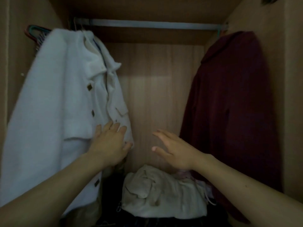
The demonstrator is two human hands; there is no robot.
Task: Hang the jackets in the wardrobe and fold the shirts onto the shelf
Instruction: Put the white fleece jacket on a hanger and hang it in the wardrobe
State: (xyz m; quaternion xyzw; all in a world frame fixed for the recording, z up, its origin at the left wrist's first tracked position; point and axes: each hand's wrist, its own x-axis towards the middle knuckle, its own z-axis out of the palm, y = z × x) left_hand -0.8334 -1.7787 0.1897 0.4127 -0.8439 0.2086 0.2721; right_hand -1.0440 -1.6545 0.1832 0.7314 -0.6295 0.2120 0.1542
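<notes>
Jackets hang inside a dim wooden wardrobe (157, 89) from a metal rail (147, 25) near the top: two in all, a white fleecy jacket (54, 115) with dark buttons at the left and a maroon jacket (229, 102) at the right, well apart, with bare back panel between them. One pale crumpled garment (160, 192) lies on the dark heap at the bottom (a few empty hangers (36, 36) sit behind the white jacket). Both grips are spread: the left hand (109, 145) lies flat against the white jacket's lower front edge, while the right hand (175, 149) holds nothing in the gap.
</notes>
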